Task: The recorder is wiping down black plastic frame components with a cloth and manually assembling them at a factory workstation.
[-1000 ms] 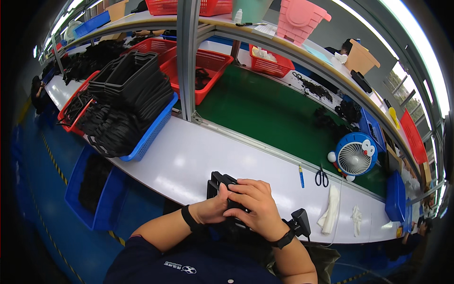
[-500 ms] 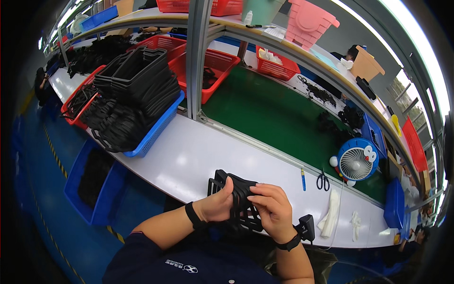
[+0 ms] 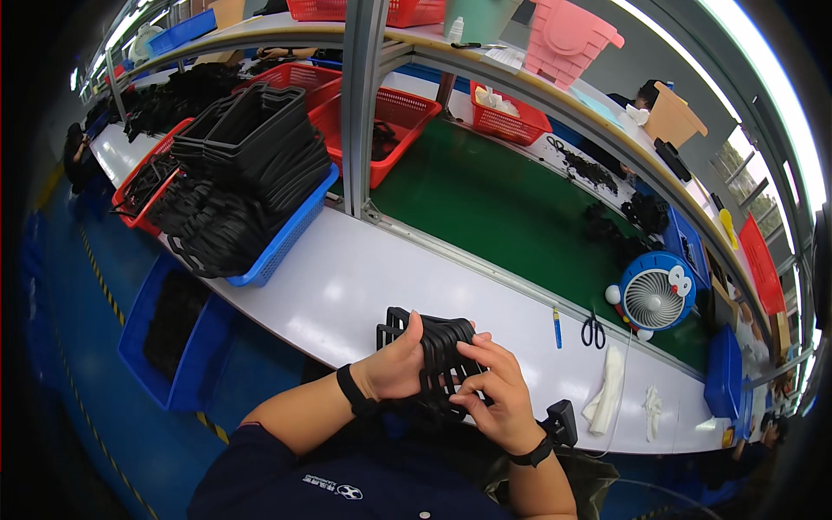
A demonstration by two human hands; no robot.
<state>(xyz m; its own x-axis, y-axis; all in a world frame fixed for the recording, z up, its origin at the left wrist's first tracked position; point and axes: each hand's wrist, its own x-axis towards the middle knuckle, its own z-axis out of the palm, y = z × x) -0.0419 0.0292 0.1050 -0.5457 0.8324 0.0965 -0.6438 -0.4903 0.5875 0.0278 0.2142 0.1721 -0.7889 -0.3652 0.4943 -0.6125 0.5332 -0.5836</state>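
Note:
Several black frame-shaped pieces (image 3: 444, 340) are bunched together in front of me, over the near edge of the white tabletop. My left hand (image 3: 394, 368) is closed round the left side of this bunch, its thumb pointing up along the frames. On the right side, my right hand (image 3: 501, 392) has its fingers curled and touching the frames, with thumb and fingertips at their edges. Part of the bunch is hidden behind my fingers. A blue basket (image 3: 290, 241) at the left is heaped with similar black frames (image 3: 247, 147).
Right of my hands lie a blue-yellow pen-like tool (image 3: 556, 329), black scissors (image 3: 593, 331) and white cloths (image 3: 604, 392). A blue fan (image 3: 654, 295) stands on the green belt (image 3: 485, 208). A metal post (image 3: 359, 113) rises ahead. Blue bins (image 3: 139, 347) sit on the floor at left.
My right thumb and fingers have shifted lower along the frames and spread further apart. The bunch has tilted slightly, showing more of its slats.

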